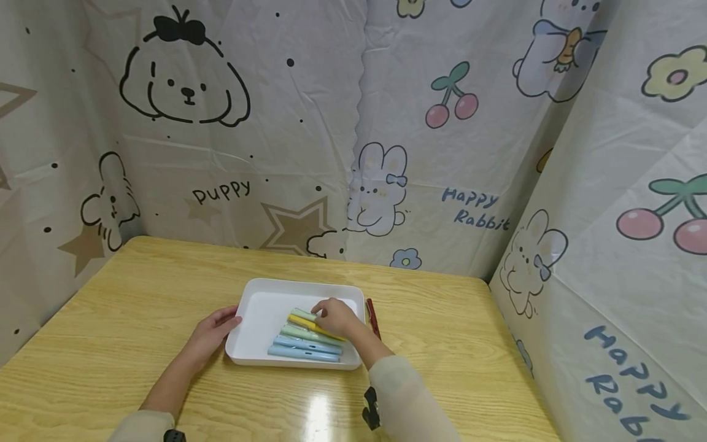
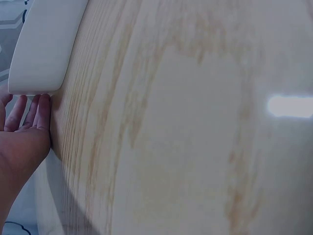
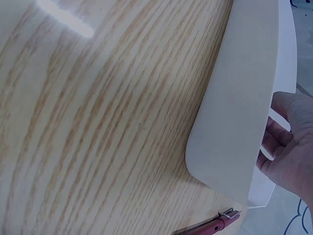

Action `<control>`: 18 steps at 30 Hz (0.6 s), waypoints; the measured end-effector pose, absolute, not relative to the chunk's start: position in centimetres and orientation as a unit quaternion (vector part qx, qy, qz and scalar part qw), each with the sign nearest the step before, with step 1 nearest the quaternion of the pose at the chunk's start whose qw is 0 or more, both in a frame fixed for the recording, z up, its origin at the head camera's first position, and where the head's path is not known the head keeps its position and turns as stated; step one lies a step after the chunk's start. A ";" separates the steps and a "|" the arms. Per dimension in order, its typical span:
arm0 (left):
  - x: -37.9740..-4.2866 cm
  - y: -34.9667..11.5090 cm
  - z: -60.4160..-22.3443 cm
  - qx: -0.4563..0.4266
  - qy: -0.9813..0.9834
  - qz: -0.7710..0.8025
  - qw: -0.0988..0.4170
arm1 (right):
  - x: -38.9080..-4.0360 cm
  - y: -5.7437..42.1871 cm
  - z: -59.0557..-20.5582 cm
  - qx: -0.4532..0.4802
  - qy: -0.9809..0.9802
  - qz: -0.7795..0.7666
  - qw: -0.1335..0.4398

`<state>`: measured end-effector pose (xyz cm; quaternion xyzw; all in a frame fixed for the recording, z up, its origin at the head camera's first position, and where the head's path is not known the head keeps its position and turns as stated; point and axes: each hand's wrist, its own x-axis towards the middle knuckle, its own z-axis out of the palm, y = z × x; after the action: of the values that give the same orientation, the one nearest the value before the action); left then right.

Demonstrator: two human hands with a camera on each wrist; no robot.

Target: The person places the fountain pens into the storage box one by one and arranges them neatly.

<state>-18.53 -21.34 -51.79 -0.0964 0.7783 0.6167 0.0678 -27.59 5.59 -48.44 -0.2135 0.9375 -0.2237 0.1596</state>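
Note:
A white tray [image 1: 259, 307] lies on the table, with several pens inside in a slanted row. At the back is a light green pen [image 1: 299, 312], then a yellow pen [image 1: 301, 322], another light green pen [image 1: 295, 332] and two light blue pens [image 1: 298, 352]. My right hand [image 1: 338, 318] reaches over the tray and pinches the back light green pen; its fingertips are partly hidden by the tray wall [image 3: 234, 98] in the right wrist view. My left hand [image 1: 208, 334] rests at the tray's left end, its fingers [image 2: 44, 110] extended against the outer wall.
A dark red pen [image 1: 373, 318] with a metal clip lies on the wooden table [image 1: 442, 356] just right of the tray. Cloth walls [image 1: 309, 141] printed with cartoon animals enclose the table's back and sides.

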 end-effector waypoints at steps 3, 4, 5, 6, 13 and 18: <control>-18.5 -21.3 -51.8 -0.096 0.778 0.617 0.067 | -27.6 5.7 -48.4 -0.211 0.937 -0.228 0.160; -18.5 -21.3 -51.8 -0.096 0.778 0.617 0.067 | -27.5 5.7 -48.4 -0.210 0.937 -0.230 0.161; -18.5 -21.3 -51.8 -0.097 0.778 0.617 0.067 | -27.5 5.8 -48.4 -0.208 0.937 -0.231 0.161; -18.5 -21.3 -51.9 -0.097 0.778 0.617 0.067 | -27.5 5.8 -48.3 -0.207 0.936 -0.234 0.161; -18.6 -21.4 -52.0 -0.097 0.779 0.616 0.066 | -27.5 6.2 -48.3 -0.198 0.936 -0.245 0.160; -18.7 -21.4 -51.9 -0.097 0.777 0.619 0.066 | -27.6 6.4 -48.0 -0.197 0.938 -0.236 0.159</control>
<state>-18.65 -21.40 -51.95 -0.0966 0.7769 0.6186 0.0660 -27.61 6.38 -47.99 -0.1972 0.9382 -0.2359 0.1591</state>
